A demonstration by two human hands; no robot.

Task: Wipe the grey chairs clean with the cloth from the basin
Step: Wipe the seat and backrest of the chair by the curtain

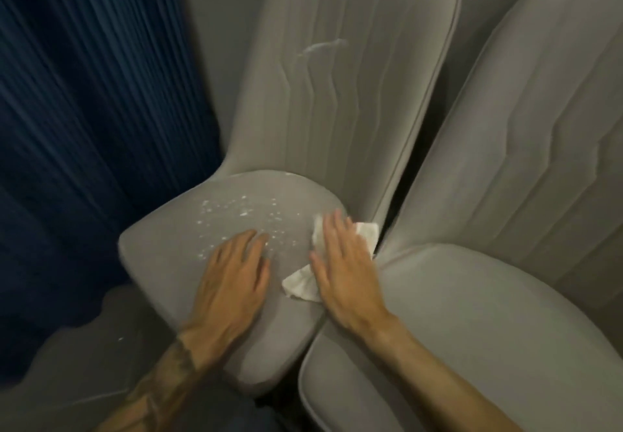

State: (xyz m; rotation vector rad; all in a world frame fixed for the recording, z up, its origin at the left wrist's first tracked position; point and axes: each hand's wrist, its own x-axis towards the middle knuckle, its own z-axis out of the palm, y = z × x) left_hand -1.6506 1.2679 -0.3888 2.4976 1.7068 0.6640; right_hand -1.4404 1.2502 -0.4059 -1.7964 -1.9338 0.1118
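Two grey upholstered chairs stand side by side. The left chair (pixel 175 263) has white specks and droplets (pixel 242 216) scattered over its seat and a pale streak (pixel 323 46) on its backrest. My right hand (pixel 344 263) lies flat, fingers spread, pressing a white cloth (pixel 301 283) onto the right side of that seat. The cloth shows at both sides of the hand. My left hand (pixel 232 280) rests flat on the seat's front middle, holding nothing. The right chair (pixel 488 313) touches the left one at the seat edge.
A dark blue pleated curtain (pixel 84 128) hangs along the left, reaching the grey floor (pixel 67 364). A grey wall (pixel 209 44) stands behind the chairs. The basin is not in view.
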